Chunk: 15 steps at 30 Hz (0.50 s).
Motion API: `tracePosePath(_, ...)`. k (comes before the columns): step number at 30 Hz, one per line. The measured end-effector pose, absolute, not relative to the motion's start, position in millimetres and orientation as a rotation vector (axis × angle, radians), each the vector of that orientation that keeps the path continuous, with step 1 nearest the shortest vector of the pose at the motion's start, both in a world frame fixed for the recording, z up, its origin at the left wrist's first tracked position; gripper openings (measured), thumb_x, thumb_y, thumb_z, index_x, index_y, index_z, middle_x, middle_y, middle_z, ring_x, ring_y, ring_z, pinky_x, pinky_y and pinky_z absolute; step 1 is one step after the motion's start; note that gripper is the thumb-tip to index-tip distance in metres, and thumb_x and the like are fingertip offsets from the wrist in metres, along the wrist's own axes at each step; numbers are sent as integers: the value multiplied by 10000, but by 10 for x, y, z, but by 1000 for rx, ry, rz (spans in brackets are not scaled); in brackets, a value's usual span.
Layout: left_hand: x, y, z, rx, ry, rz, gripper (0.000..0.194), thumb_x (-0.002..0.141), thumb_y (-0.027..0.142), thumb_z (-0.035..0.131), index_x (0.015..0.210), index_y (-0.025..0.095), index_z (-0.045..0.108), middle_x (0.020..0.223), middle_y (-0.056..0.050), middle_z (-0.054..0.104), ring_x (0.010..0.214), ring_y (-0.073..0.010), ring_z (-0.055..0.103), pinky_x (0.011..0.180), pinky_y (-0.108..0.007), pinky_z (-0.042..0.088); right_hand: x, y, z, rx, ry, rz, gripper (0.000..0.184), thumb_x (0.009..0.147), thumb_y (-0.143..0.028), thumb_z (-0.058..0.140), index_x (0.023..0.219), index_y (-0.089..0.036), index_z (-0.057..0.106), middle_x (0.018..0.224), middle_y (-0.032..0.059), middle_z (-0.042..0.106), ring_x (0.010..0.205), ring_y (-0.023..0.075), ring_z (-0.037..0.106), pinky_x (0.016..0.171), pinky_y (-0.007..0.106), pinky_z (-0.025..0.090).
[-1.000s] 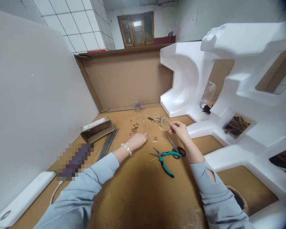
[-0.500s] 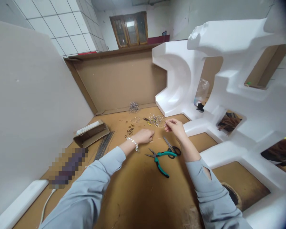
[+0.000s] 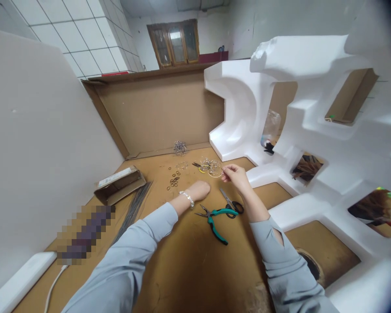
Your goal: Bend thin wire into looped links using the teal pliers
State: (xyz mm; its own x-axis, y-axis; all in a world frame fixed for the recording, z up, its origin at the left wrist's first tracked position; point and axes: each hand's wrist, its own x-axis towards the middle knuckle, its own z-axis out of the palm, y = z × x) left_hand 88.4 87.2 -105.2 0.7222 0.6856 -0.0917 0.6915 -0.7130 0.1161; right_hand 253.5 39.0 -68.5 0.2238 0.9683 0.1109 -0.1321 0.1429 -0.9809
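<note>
My right hand (image 3: pixel 235 177) pinches the edge of a thin wire hoop (image 3: pixel 214 177) between thumb and fingertips, holding it just above the board. Behind the hoop lies a tangle of small shiny wire pieces (image 3: pixel 204 162), with yellow-handled pliers (image 3: pixel 201 168) beside it. My left hand (image 3: pixel 199 190) is closed low over the board, left of the right hand; its fingertips are turned away, so anything in them is hidden. Several small dark rings (image 3: pixel 173 181) lie left of it. Nearer to me are teal-handled pliers (image 3: pixel 211 214), jaws apart, and black-handled scissors (image 3: pixel 230 202).
A small open carton (image 3: pixel 120 187) stands left, by a bundle of grey wires (image 3: pixel 132 211). Another wire cluster (image 3: pixel 180 147) sits at the back against a cardboard wall (image 3: pixel 156 111). White foam packing (image 3: pixel 236 111) borders the right side. A white power strip (image 3: pixel 22 280) lies front left.
My left hand has turned, its fingers now more hidden beneath it, and come slightly nearer. The right hand still pinches the hoop. The whole view has shifted a little.
</note>
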Motion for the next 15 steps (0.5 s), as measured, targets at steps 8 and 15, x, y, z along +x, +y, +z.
tracePosePath(8, 457, 949, -903, 2289, 1151, 515, 33, 701, 192, 519, 698, 160, 511, 675, -60, 614, 645, -171, 589, 613, -279, 447, 2548, 404, -718, -1139, -1093, 1058, 195, 671, -327, 690, 691, -159, 593, 588, -5, 634, 472, 93, 587, 456, 192, 485)
tracePosePath(15, 200, 592, -741, 1771, 958, 876, 241, 785, 390, 495, 790, 156, 441, 769, -63, 615, 594, -105, 584, 496, -201, 429, 2375, 431, -1000, -1274, -1247, 1174, 139, 652, -236, 685, 571, -153, 607, 450, 9, 603, 413, 122, 563, 430, 223, 452)
